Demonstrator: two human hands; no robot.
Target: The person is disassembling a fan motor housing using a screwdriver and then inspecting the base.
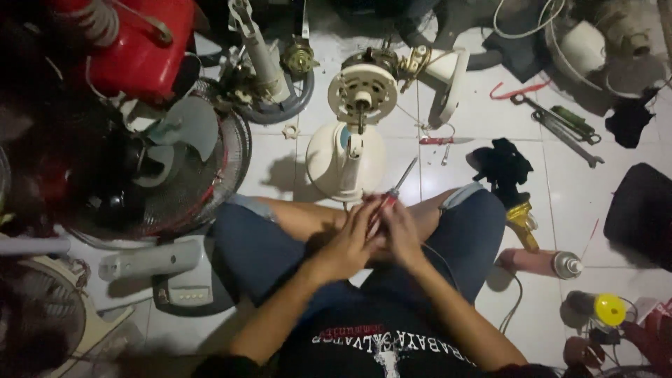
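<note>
Screwdriver (393, 190), red-handled, slim steel shaft angled up toward the cream fan motor housing (345, 159), sits just below that housing, over the lap. Handle pinched between left hand (348, 241) and right hand (400, 234), fingers pressed together around the grip and overlapping. Likely best handled by keeping the shaft in line with the work and the grip low and firm, to avoid slipping. Tip bare, touching nothing visible. Right of the housing: black cloth (505, 164), wrenches (563, 127), spray can (539, 262).
</note>
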